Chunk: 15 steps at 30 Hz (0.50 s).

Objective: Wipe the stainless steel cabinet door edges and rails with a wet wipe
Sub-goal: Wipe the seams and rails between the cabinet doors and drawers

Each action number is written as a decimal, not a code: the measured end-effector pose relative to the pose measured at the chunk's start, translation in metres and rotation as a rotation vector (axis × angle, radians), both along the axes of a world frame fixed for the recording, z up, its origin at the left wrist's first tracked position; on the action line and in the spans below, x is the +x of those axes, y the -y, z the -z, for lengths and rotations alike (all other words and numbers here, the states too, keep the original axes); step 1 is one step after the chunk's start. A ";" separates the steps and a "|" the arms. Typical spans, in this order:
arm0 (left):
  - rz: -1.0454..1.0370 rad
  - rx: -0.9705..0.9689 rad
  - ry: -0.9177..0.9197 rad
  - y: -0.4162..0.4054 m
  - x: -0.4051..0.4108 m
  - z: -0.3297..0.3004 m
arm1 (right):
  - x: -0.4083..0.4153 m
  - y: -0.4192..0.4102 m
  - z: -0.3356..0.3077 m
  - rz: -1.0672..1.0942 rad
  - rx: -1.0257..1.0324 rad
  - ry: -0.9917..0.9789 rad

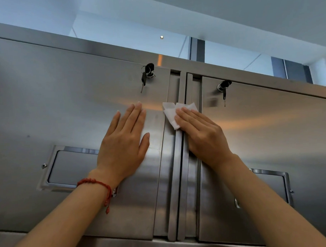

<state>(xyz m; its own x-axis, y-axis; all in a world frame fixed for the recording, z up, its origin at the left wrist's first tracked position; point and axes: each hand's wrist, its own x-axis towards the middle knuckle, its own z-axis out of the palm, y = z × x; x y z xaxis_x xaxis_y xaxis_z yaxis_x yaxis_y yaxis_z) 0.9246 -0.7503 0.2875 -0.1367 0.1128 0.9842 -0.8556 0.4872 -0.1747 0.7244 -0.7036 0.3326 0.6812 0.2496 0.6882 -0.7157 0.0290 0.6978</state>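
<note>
The right hand [201, 135] presses a white wet wipe [172, 113] flat against the vertical rails [179, 178] where the two stainless steel cabinet doors meet, fingers [187, 115] straight and together, holding the wipe only by pressure. The left hand [122, 143] lies spread and flat on the left door [65, 108], gripping nothing, apparently steadying it. The wipe looks thin, limp and damp, crumpled at its upper corners; it will likely bunch or slip unless pressed through the fingertips. The steel is stiff and smooth, so the wipe should glide. Keys hang in the left lock [147, 72] and the right lock [222, 86] above.
</note>
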 end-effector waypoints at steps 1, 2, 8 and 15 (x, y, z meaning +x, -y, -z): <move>0.000 -0.003 -0.001 0.000 0.000 0.000 | 0.001 0.000 0.001 -0.007 0.004 0.012; 0.000 -0.006 0.000 0.001 0.000 0.000 | 0.001 0.000 0.003 -0.013 0.008 0.024; 0.002 -0.004 0.002 0.000 0.000 0.000 | 0.000 -0.002 0.007 -0.003 0.041 0.019; 0.001 0.009 0.005 0.000 0.001 0.000 | 0.002 -0.003 0.020 -0.013 0.063 0.053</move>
